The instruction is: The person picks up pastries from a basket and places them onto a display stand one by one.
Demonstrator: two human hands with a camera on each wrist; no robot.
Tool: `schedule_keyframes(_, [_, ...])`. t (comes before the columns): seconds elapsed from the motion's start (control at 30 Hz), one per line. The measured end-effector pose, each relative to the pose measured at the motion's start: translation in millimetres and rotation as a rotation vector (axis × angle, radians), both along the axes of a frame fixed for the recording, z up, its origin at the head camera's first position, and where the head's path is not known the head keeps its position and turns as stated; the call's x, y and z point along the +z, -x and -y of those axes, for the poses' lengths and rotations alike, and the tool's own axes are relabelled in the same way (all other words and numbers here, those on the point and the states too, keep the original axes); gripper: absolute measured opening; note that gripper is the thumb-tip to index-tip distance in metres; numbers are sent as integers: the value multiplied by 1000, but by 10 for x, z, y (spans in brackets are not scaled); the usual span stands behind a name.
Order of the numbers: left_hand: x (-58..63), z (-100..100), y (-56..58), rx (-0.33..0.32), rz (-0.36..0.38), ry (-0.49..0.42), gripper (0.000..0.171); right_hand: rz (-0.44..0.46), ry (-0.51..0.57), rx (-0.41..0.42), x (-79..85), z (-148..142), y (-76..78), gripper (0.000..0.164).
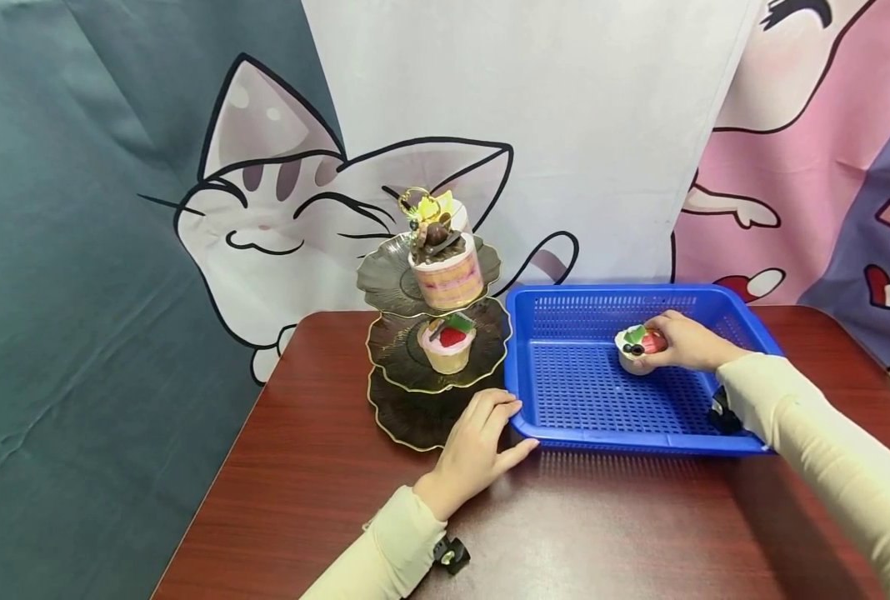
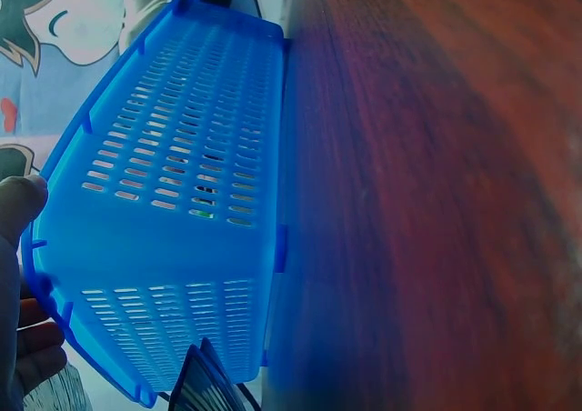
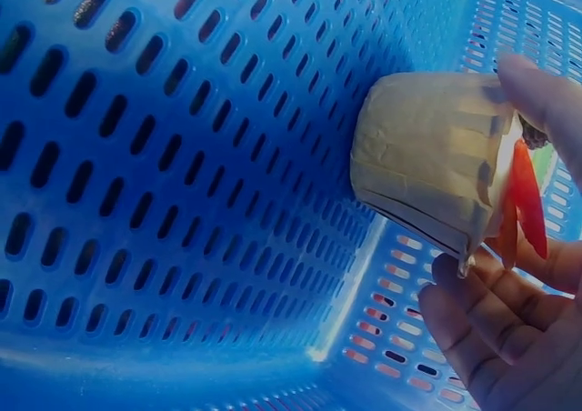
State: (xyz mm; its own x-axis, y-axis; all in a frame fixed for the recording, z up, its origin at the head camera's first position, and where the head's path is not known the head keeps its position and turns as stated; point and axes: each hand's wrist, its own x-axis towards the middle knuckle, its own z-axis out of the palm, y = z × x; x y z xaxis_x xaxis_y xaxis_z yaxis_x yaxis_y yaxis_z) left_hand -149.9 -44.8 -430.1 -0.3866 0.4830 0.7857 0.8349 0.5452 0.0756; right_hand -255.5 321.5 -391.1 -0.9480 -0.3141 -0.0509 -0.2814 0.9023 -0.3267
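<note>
Inside the blue basket point(image 1: 565, 408), my right hand point(image 1: 681, 340) holds a small cupcake point(image 1: 631, 360) topped with a strawberry piece, dark berries and a green leaf. The right wrist view shows its pale paper cup point(image 3: 423, 152) tilted on its side in that picture, between thumb and fingers; its base is at or close to the basket floor, and I cannot tell if they touch. My left hand point(image 1: 469, 454) grips the basket's near left corner, thumb along the front rim and fingers at the left rim. In the left wrist view, the thumb point(image 2: 20, 206) presses the rim.
Left of the basket stands a three-tier stand of dark, gold-edged plates point(image 1: 385, 279). A layered chocolate-topped cake point(image 1: 448, 279) and a yellow-topped one behind it occupy the top tier; a strawberry cupcake point(image 1: 447, 354) sits on the middle tier. A cartoon cloth hangs behind the wooden table point(image 1: 280, 483).
</note>
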Motion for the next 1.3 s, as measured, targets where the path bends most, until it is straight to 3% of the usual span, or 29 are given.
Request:
schedule_keyframes(0.43, [-3,8,-20,14,0,17,47,-63,-22,28,-14,0,-2,72])
schedule_keyframes(1.0, [-8,6,-24,23,0,15,47,-76,-27,8,25,12,-2,67])
schedule_keyframes(1.3, [0,1,-7,17,-10,19,46,-127,-15,30,106,19,-5,63])
